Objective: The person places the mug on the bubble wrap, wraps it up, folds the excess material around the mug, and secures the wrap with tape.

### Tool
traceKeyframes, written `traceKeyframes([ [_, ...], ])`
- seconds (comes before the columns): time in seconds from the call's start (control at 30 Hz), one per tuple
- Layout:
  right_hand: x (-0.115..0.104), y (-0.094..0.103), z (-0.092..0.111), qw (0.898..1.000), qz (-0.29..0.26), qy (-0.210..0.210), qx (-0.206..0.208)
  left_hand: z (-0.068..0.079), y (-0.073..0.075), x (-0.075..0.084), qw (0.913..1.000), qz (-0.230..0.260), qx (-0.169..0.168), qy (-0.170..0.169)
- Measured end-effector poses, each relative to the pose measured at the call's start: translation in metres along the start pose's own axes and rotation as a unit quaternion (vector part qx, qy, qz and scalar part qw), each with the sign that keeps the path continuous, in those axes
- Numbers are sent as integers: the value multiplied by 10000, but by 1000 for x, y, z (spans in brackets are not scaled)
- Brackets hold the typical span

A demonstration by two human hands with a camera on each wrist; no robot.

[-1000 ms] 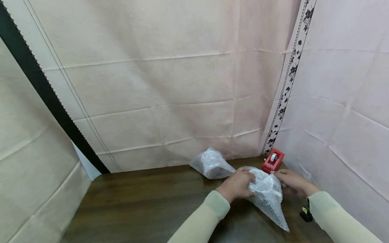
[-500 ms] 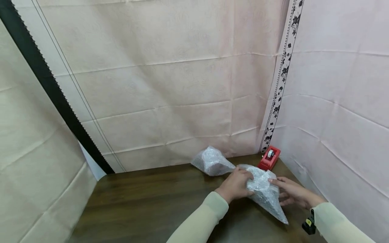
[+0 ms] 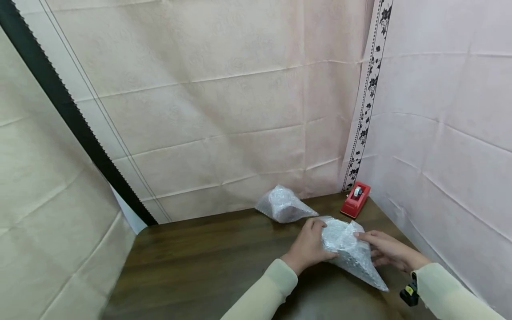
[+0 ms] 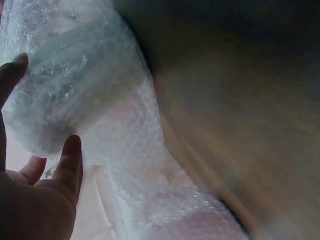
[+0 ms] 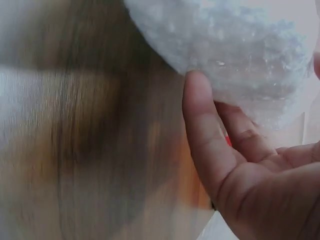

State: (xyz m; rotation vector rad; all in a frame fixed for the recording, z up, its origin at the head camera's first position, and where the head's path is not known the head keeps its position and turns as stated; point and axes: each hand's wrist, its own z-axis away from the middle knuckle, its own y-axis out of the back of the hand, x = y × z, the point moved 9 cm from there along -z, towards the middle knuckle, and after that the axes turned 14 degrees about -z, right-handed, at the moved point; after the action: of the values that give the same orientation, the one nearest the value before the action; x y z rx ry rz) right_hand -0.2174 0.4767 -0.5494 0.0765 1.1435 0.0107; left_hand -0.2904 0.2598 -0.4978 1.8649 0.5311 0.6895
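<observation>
A bundle of bubble wrap (image 3: 345, 244) sits near the right side of the table, its pointed tail toward the front right. My left hand (image 3: 309, 247) grips its left side, thumb in front and fingers over the far side. On the right, my right hand (image 3: 390, 252) holds the bundle with the thumb on top and the other fingers low along the side. In the right wrist view, those fingertips (image 5: 199, 87) touch the wrap's lower edge. Cloudy layers of wrap (image 4: 75, 75) hide what is inside. A second bubble-wrapped bundle (image 3: 283, 205) lies behind, close to the left hand.
A red tape dispenser (image 3: 354, 201) stands at the table's back right corner. Light cloth (image 3: 224, 111) hangs behind the dark wooden table (image 3: 200, 258) and along both sides. A small black device (image 3: 410, 293) is at the right wrist.
My right hand has moved from the bundle's upper right edge slightly down along its side, and a wrap flap now lies folded over the top. The left hand keeps its grip. The head view has shifted slightly.
</observation>
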Motion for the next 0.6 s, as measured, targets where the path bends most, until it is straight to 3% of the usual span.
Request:
traceKeyframes([
  [0.2, -5, -20, 1, 9999, 42, 47, -79, 19, 2, -18, 9971, 624, -298, 306],
  [0.43, -8, -56, -7, 9995, -150, 65, -276, 46, 14, -51, 9818, 1850, -143, 402],
  [0.6, -13, -90, -13, 9982, -177, 73, -566, 73, 27, -80, 9746, 2226, -85, 240],
])
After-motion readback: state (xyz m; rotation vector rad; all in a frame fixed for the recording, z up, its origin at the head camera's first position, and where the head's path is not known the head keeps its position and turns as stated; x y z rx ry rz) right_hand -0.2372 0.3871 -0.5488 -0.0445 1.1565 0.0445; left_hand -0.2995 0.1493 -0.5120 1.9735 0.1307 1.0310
